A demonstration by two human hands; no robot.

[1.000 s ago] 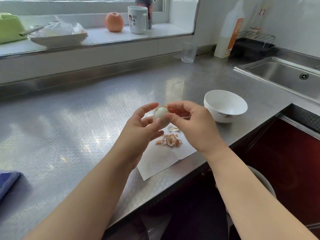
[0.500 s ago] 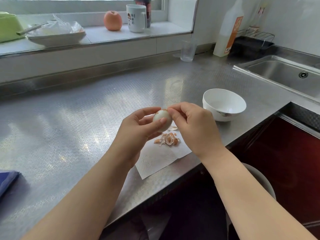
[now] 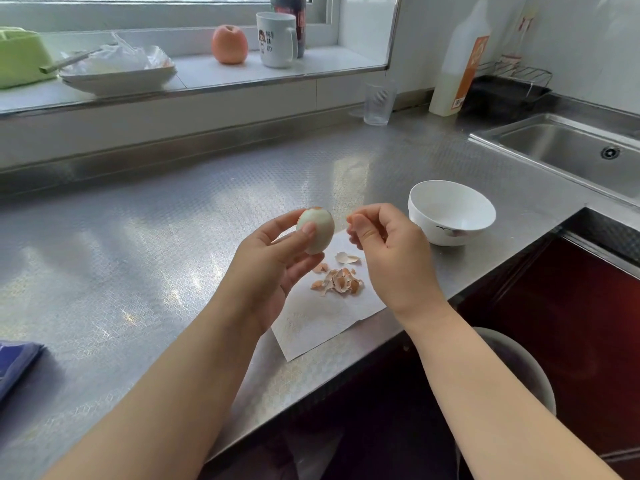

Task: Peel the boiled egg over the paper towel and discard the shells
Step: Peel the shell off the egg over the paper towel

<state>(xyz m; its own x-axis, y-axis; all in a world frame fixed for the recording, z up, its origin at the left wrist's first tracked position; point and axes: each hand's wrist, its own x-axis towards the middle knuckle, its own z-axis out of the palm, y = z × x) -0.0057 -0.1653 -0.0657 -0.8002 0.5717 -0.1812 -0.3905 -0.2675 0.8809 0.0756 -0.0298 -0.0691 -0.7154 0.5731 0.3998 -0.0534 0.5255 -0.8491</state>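
The left hand (image 3: 277, 258) grips the boiled egg (image 3: 316, 231) between thumb and fingers, holding it above the far-left corner of the paper towel (image 3: 318, 323); the egg is almost bare, with a small cap of brown shell left at its top. The right hand (image 3: 384, 244), which half a second ago was pressed against the egg, has drawn away to the egg's right, its thumb and forefinger pinched together; whether a shell flake sits between them cannot be told. Below the egg, a heap of shell fragments (image 3: 337, 280) lies on the towel as before. A white bowl (image 3: 452, 211) stands on the steel bench (image 3: 156, 237) to the right of the egg.
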